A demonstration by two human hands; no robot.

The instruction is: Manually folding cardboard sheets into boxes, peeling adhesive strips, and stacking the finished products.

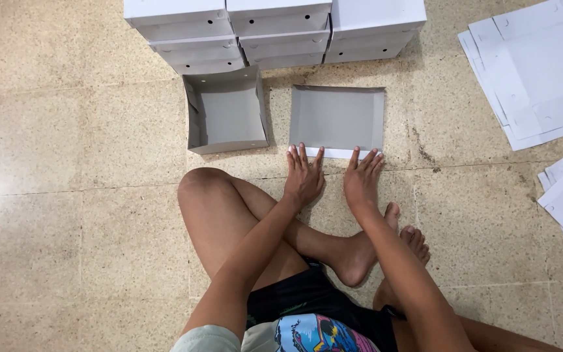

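Both the left hand (303,175) and the right hand (361,177) lie flat with fingers spread, pressing the white near flap of a grey cardboard lid (337,118) on the speckled stone floor (86,169). Just left sits an open grey box (226,112). Stacked white boxes (275,29) stand behind, and flat white sheets (535,72) lie to the right.

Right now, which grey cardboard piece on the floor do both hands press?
The shallow tray-like piece, on the right; both hands rest on its near edge. The deeper open box lies untouched.
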